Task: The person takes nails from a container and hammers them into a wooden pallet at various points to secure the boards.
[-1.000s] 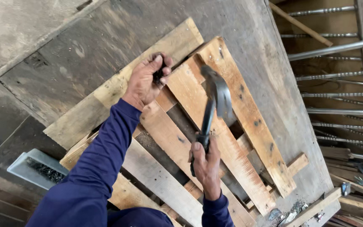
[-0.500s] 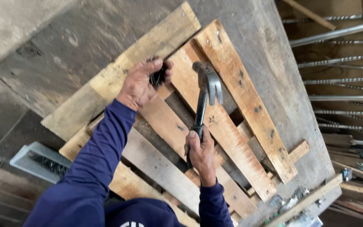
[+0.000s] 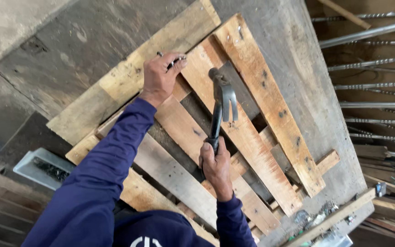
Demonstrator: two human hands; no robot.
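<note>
Evidently a nailing step: the left hand (image 3: 160, 78) pinches nails (image 3: 173, 61) over the slatted frame (image 3: 252, 82), while the right hand (image 3: 216, 162), grip closed, holds the claw hammer (image 3: 220, 103). Setting one nail upright seemingly calls for steady fingers.

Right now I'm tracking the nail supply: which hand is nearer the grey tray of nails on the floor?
Left. The left hand grips nails up on the pallet, tray below-left of it; the right hand holds the hammer farther right.

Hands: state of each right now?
Left hand: closed, holding a bunch of nails.
Right hand: closed around the claw hammer handle.
</note>
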